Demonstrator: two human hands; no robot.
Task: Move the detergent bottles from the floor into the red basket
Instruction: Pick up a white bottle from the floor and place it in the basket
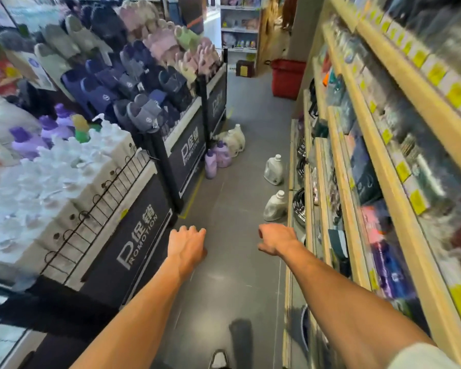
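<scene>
Two white detergent bottles stand on the grey floor by the right shelf foot, the nearer one (275,206) and the farther one (274,170). Across the aisle, purple bottles (218,158) and cream bottles (236,138) cluster against the slipper stand. The red basket (286,78) stands on the floor at the far end of the aisle, on the right. My left hand (188,245) and my right hand (274,238) are stretched out in front of me, empty, fingers loosely curled downward. The right hand hovers just short of the nearer white bottle.
A promotion stand (141,235) with white pump bottles and slippers lines the left side. Wooden shelves (357,161) full of packaged goods line the right. A brown box (245,68) sits at the far end. My shoe (218,359) shows at the bottom.
</scene>
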